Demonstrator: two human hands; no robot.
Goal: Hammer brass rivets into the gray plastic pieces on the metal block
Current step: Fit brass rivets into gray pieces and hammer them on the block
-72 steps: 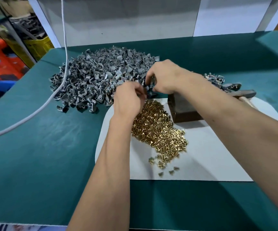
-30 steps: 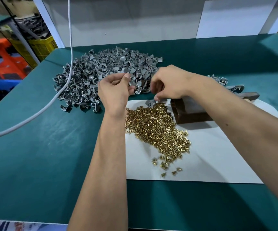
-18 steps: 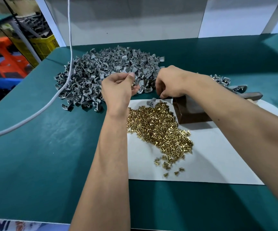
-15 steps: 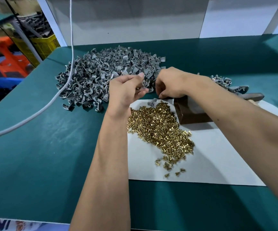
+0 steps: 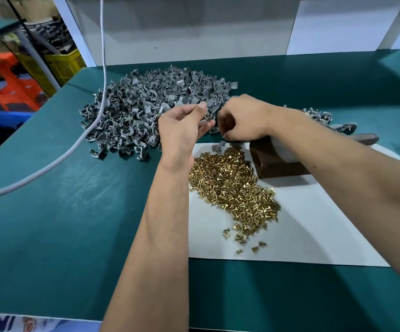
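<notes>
Head view: my left hand [image 5: 182, 130] pinches one gray piece [image 5: 207, 115] above the gray pile [image 5: 151, 109]; my right hand [image 5: 243, 119] is curled, contents unclear; brass rivets [image 5: 232, 185] lie on white sheet [image 5: 314, 224] beside the metal block [image 5: 273, 161].

Brass rivets [image 5: 235, 185]: small, shiny, flat-headed, heaped loose in a long drift on the white sheet [image 5: 314, 226], thinning to a few strays at the near end. Gray plastic pieces [image 5: 151, 109]: curved, scoop-like, piled in a broad mound on the green bench [image 5: 50, 224], beyond and left of the rivets; a single piece [image 5: 219, 147] lying apart at the sheet's far edge, just beside the rivet heap; a small cluster [image 5: 316, 115] farther right. Metal block [image 5: 273, 161]: dark brown, boxy, standing on the sheet right beside the rivets, partly hidden by a forearm.
</notes>
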